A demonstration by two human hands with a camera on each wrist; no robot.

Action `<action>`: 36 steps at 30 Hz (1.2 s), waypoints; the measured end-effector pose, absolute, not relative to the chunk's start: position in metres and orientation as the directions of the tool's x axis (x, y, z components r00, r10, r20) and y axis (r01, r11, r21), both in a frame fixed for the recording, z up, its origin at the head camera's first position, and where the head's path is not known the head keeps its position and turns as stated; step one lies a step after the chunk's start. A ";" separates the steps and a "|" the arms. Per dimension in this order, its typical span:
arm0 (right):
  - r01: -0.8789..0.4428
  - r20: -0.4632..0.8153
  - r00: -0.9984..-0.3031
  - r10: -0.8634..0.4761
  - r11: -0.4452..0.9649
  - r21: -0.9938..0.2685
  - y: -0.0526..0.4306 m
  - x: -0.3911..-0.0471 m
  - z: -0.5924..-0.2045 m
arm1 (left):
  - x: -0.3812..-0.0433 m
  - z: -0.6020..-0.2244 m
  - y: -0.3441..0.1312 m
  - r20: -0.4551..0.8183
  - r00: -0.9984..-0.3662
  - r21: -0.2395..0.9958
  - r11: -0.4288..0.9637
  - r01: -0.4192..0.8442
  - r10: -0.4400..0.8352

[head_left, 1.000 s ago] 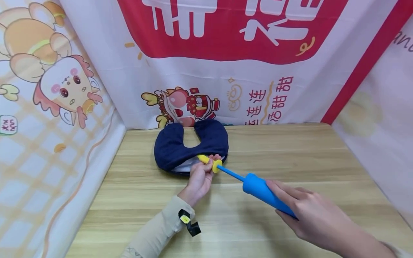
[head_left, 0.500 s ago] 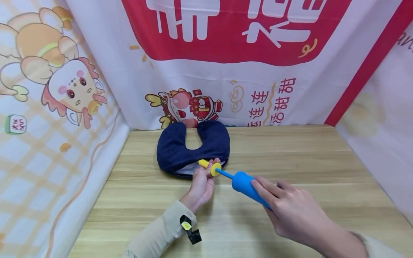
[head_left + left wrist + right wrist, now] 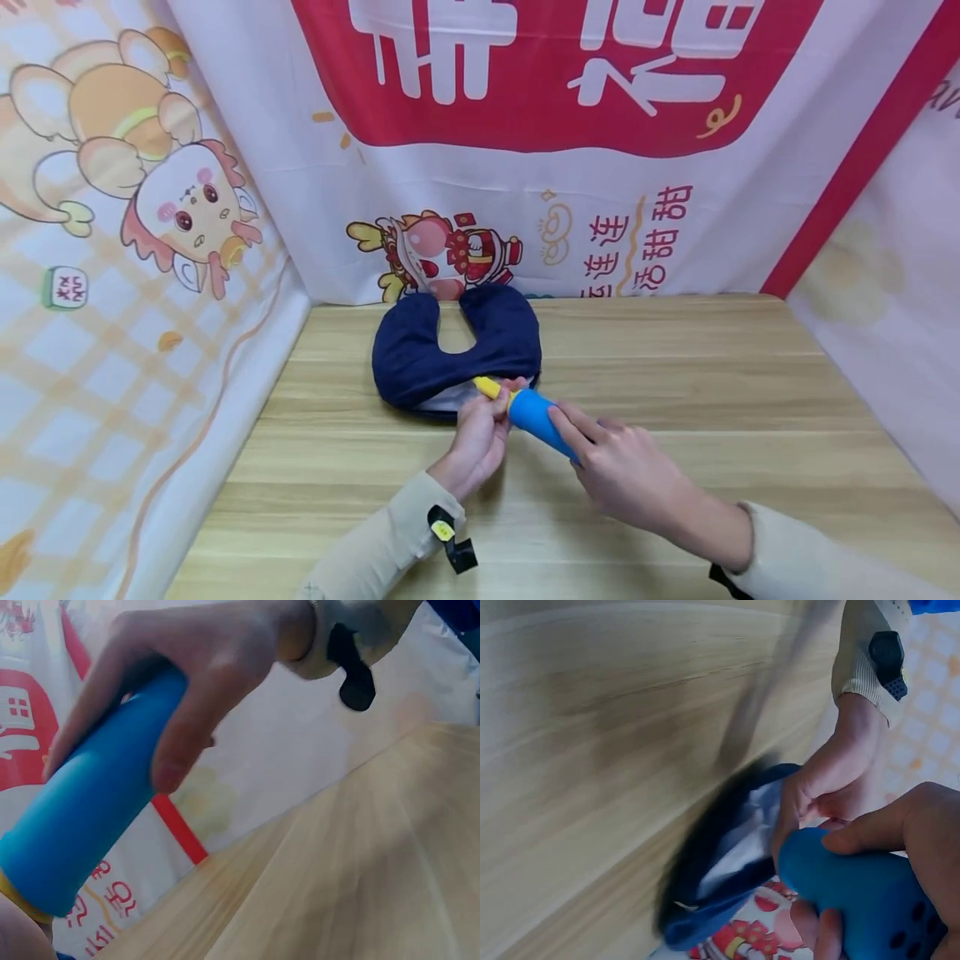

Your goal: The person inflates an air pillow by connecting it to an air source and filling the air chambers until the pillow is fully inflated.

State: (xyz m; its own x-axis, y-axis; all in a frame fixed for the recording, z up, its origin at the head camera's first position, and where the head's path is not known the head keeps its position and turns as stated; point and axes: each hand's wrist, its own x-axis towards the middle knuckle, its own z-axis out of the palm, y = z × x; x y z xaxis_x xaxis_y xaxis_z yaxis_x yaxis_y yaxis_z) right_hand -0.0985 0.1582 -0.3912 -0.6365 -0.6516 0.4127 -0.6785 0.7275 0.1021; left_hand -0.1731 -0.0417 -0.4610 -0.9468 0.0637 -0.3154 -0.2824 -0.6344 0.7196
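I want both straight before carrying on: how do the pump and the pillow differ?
The pump is bright blue with a yellow tip; the pillow is navy. The pump is a straight tube; the pillow is U-shaped. The pump is held slanted; the pillow lies on the table. Both are shades of blue.

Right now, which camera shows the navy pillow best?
The head view: nearly the whole U-shaped navy pillow shows, with the left hand covering a little of its near edge. The right wrist view catches only part, including its pale inside. The left wrist view shows at most a blue sliver at the bottom edge.
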 end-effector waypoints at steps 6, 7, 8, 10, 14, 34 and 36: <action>-0.685 0.334 -0.693 -0.639 0.728 -0.030 0.189 -0.088 -0.377 | -0.190 -0.455 -0.050 -0.290 -0.954 0.699 -0.665 -0.262 0.071; -0.678 0.318 -0.706 -0.633 0.734 -0.044 0.194 -0.085 -0.373 | -0.192 -0.454 -0.052 -0.283 -0.956 0.700 -0.666 -0.259 0.074; -0.670 0.306 -0.716 -0.627 0.741 -0.049 0.200 -0.081 -0.369 | -0.194 -0.452 -0.054 -0.279 -0.957 0.700 -0.667 -0.256 0.076; -0.654 0.283 -0.734 -0.617 0.755 -0.050 0.209 -0.074 -0.359 | -0.197 -0.450 -0.058 -0.270 -0.960 0.700 -0.670 -0.249 0.075; -0.637 0.258 -0.753 -0.605 0.769 -0.055 0.225 -0.058 -0.337 | -0.199 -0.446 -0.064 -0.271 -0.960 0.695 -0.677 -0.241 0.064; -0.603 0.325 -0.751 -0.575 0.797 0.017 0.151 -0.084 -0.361 | -0.165 -0.460 -0.037 -0.379 -0.925 0.656 -0.699 -0.284 0.020; -0.622 0.329 -0.737 -0.591 0.783 0.014 0.145 -0.090 -0.368 | -0.162 -0.461 -0.036 -0.376 -0.926 0.666 -0.689 -0.287 0.022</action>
